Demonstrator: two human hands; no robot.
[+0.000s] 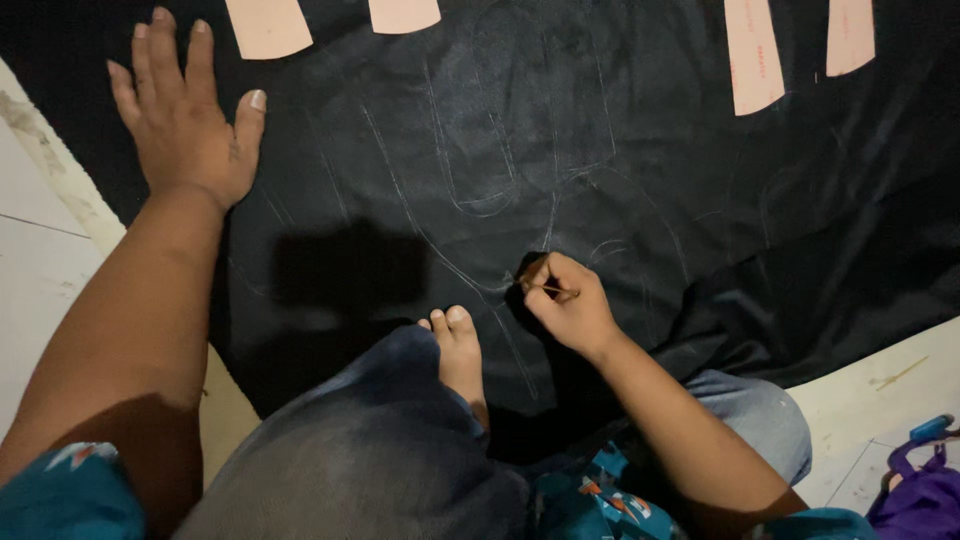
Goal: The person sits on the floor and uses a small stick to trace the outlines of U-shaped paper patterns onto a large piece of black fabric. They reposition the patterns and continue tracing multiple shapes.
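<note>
Head view is filled mostly by a black cloth [620, 150] spread flat on a pale floor [40, 260], with faint chalk lines [470, 190] drawn across its middle. The left hand [185, 115] is laid flat on the cloth near its left edge, fingers spread wide and nothing held. The right hand [565, 300] is closed narrowly around a thin chalk piece [553, 290], whose tip is touching the cloth beside the lines. A bare foot [458, 345] is rested on the cloth just left of this hand. Four pink paper patterns [755, 55] are placed along the far edge, well apart from both hands. Open black cloth is left between the hands. A purple bag [915, 490] is seen on the floor at the lower right corner.
</note>
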